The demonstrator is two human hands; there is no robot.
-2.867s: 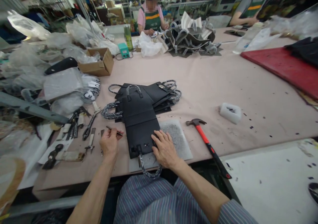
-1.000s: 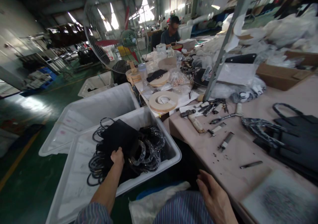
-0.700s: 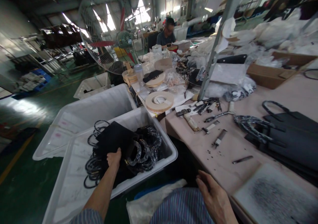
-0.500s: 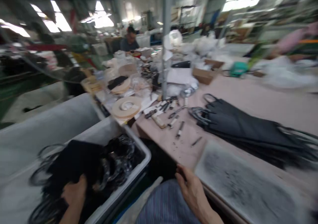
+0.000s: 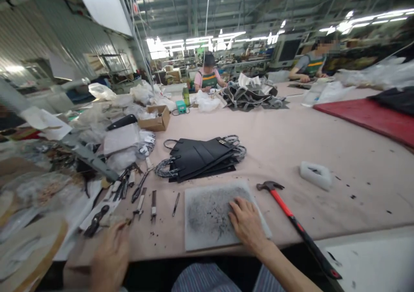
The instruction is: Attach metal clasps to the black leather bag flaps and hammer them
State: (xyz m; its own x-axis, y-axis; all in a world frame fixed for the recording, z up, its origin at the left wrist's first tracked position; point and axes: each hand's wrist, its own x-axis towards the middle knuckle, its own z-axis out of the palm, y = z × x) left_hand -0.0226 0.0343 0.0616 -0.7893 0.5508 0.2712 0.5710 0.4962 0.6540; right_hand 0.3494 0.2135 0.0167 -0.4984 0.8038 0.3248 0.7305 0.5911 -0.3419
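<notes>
My right hand [image 5: 247, 223] rests on a pale, smudged board [image 5: 207, 236] with black specks, fingers spread and holding nothing visible. My left hand [image 5: 111, 255] is at the table's front left edge, blurred, beside a small worn block [image 5: 111, 221]; its grip is unclear. Past the board lies a stack of black bag panels [image 5: 203, 154] with looped handles. To its right is a hammer [image 5: 284, 208] with a red and black handle. Left of the board are a thin punch [image 5: 176, 204], a pronged tool [image 5: 153, 205] and pliers [image 5: 139, 188].
A hollow white block [image 5: 315, 175] sits at right, near a red board [image 5: 371, 115]. At left, a tape roll [image 5: 53, 240], plastic bags and a slanting post [image 5: 87, 154] crowd the edge. A cardboard box [image 5: 157, 119] stands behind. Two co-workers sit across the table.
The view has swung right. My left hand has left the black pieces in the grey bin for the table's edge. My right hand has moved from the table's edge onto the board.
</notes>
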